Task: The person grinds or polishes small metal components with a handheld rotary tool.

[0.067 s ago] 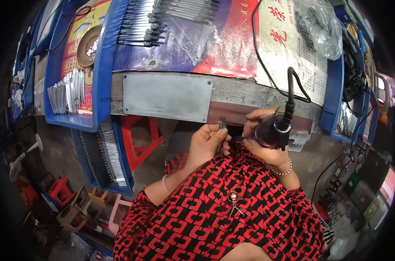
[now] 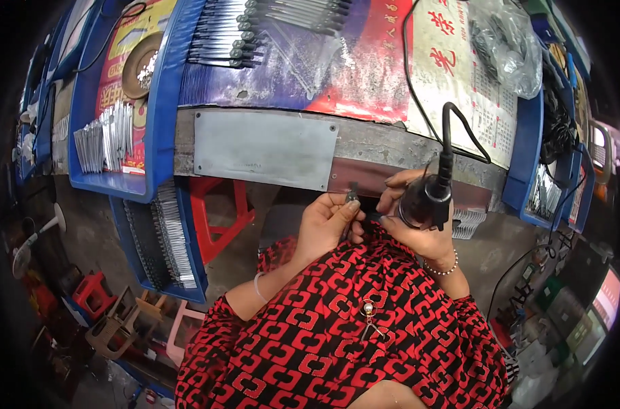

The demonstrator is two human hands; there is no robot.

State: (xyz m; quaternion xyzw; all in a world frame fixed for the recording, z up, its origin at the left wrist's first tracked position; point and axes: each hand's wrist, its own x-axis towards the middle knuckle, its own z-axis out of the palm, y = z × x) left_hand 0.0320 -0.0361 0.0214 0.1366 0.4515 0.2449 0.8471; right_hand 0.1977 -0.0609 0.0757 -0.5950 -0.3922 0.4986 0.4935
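Observation:
My left hand (image 2: 323, 228) is closed, pinching a small dark metal piece (image 2: 351, 196) between thumb and fingers in front of the bench edge. Most of that piece is covered by the fingers. Just to its right, my right hand (image 2: 422, 242) wraps round a dark, round-bodied corded power tool (image 2: 424, 204), perhaps an electric screwdriver. Its cord leaves the tool's upper end and runs up onto the bench. The tool's tip is hidden, so I cannot tell whether it touches the piece.
On the bench, slim metal rods with dark ends (image 2: 221, 41) lie in rows. A blue tray (image 2: 158, 116) at left holds silvery strips and a round brown dish (image 2: 134, 75). Another blue bin (image 2: 195, 259) hangs below, beside a red stool (image 2: 218, 218). A clear plastic bag (image 2: 521, 61) lies at right.
The whole view has shifted slightly. Both hands keep their grips, and the power tool is tilted a little differently.

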